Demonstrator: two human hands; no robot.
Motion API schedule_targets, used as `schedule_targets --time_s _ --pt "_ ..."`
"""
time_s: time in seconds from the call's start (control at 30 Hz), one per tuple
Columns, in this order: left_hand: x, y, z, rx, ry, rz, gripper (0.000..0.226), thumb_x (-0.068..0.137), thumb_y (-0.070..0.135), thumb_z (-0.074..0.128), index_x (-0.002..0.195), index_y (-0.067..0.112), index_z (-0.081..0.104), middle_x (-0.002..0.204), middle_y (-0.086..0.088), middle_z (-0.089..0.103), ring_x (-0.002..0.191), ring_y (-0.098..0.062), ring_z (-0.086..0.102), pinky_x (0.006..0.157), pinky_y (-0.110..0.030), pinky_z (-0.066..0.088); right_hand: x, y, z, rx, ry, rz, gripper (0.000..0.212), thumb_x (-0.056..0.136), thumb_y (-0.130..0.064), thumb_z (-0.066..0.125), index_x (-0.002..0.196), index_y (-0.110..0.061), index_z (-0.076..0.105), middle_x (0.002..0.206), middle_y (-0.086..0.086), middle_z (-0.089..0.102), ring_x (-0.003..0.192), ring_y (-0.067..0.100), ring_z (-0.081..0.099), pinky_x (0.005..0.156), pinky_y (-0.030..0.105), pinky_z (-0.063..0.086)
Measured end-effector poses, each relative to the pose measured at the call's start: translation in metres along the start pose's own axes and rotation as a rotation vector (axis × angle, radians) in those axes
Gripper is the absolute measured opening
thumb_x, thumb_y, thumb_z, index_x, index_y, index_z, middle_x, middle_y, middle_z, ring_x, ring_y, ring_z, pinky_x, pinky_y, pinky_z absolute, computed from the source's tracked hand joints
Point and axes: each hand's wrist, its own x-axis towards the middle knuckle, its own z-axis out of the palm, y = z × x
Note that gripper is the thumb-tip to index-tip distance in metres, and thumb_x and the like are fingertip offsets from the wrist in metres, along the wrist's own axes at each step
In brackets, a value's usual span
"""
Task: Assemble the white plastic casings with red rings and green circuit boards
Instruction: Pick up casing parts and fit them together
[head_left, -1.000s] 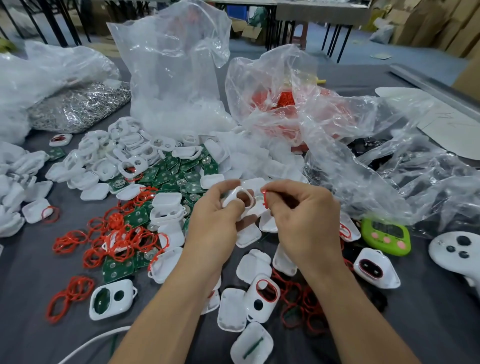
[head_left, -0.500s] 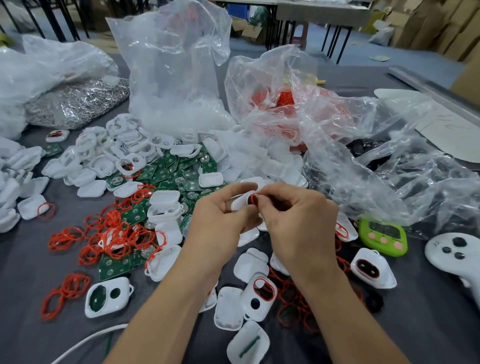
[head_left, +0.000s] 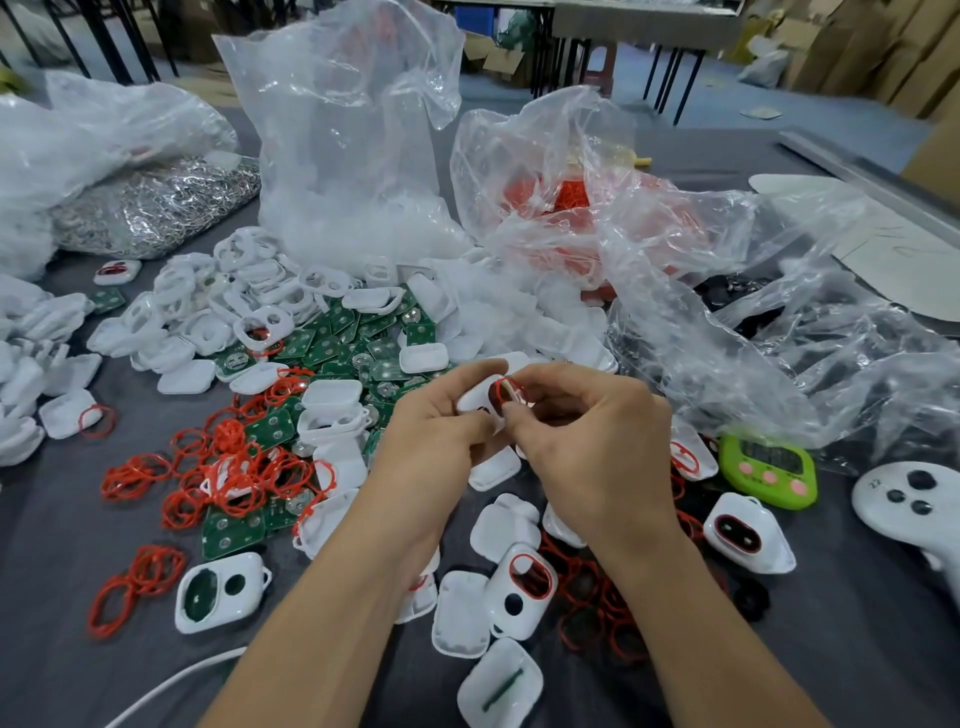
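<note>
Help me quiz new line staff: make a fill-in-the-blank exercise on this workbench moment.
The left hand grips a white casing while the right hand pinches a ____ ring against it.
The timer beside the right hand has a ____ body with pink buttons.
The white controller at the right edge shows ____ dark buttons.
Missing words: red; green; three.

Nothing can be read with certainty. The white controller, at 3 o'clock on the bench, bears a small dark mark near its upper left edge, perhaps digits, too small to read. The display of the green timer just beside it is blurred.
</note>
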Motion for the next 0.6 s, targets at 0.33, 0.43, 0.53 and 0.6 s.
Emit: schedule_targets --time_s 0.33,0.43,0.53,0.6 --pt "-0.0054 -0.0042 0.007 0.008 -0.027 -0.008 0.055 0.092 -0.023 0.045 0.122 0.019 0.065 0.115 -0.026 0.07 0.1 -0.032 0.059 0.112 -0.056 0.041 0.002 0.0048 0.001 0.077 -0.027 0.119 0.01 0.083 -0.022 0.085 0.085 -0.031 0.081 0.074 -0.024 0.074 0.069 -0.003 0.071 0.062 0.004 0.047" --pt "-0.0051 -0.0066 0.0062 0.022 -0.028 0.006 0.047 0.097 -0.016 0.049 0.121 0.021 0.066 0.11 -0.024 0.07 0.099 -0.03 0.056 0.111 -0.054 0.042 0.0012 0.0052 0.0014 0.064 -0.003 0.12 0.005 0.084 -0.026 0.085 0.088 -0.028 0.083 0.075 -0.024 0.074 0.07 -0.006 0.071 0.064 0.004 0.049" --pt "-0.0057 -0.0086 0.0076 0.044 -0.034 0.036 0.038 0.1 -0.01 0.051 0.121 0.02 0.064 0.103 -0.018 0.068 0.097 -0.027 0.056 0.096 -0.043 0.047 0.0007 0.0048 0.0017 0.057 0.016 0.122 0.006 0.083 -0.026 0.086 0.086 -0.029 0.082 0.074 -0.025 0.074 0.069 -0.006 0.071 0.064 0.006 0.05" --pt "-0.0063 -0.0084 0.0087 0.07 -0.034 0.056 0.032 0.102 -0.005 0.053 0.121 0.019 0.062 0.105 -0.023 0.07 0.097 -0.026 0.06 0.094 -0.042 0.049 0.0007 0.0048 0.0017 0.061 0.018 0.121 0.008 0.082 -0.025 0.087 0.087 -0.029 0.082 0.076 -0.027 0.073 0.069 -0.008 0.07 0.063 0.004 0.05"
